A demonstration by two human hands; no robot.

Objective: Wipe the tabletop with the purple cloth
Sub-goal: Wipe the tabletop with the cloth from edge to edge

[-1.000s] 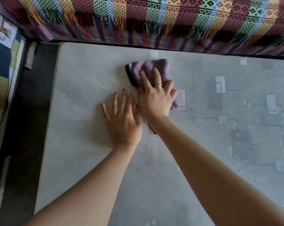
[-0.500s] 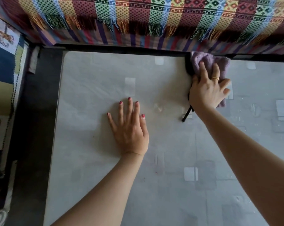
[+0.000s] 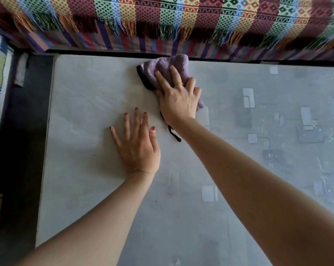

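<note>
A bunched purple cloth (image 3: pixel 168 67) with a black edge lies near the far edge of the grey tabletop (image 3: pixel 89 104). My right hand (image 3: pixel 178 98) lies on top of it, fingers spread and straight, pressing it onto the surface; a ring shows on one finger. A black loop of the cloth (image 3: pixel 174 134) trails out below my wrist. My left hand (image 3: pixel 138 144) rests flat on the tabletop just left of and nearer than the cloth, fingers straight, holding nothing.
A striped, fringed woven blanket (image 3: pixel 181 22) hangs along the table's far edge. A dark floor strip (image 3: pixel 22 143) runs along the table's left edge. Water drops (image 3: pixel 277 120) and pale square patterns mark the right part of the tabletop.
My right hand slid the cloth right along the far edge, then back left toward my left hand. My left hand stayed flat in place.
</note>
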